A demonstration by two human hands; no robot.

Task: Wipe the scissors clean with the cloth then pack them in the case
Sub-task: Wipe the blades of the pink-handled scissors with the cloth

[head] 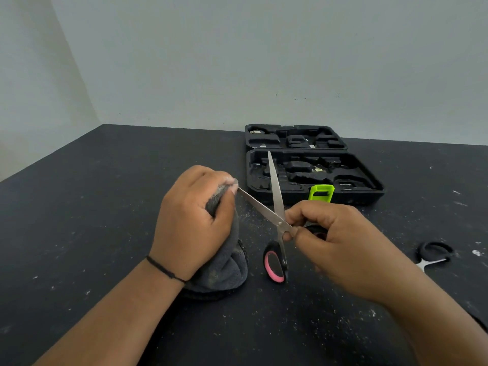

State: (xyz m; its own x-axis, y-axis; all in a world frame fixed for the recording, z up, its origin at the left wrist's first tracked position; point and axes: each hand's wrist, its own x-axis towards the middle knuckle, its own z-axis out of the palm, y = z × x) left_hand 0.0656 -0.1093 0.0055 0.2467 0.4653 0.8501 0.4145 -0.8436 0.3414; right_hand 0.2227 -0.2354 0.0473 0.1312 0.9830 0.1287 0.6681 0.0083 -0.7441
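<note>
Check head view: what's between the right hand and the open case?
Only bare, dust-speckled tabletop separates the right hand from the case; the case's green latch hangs at its near edge.

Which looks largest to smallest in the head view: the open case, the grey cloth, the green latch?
1. open case
2. grey cloth, partly hidden by the left hand, and nearer the camera
3. green latch
</note>
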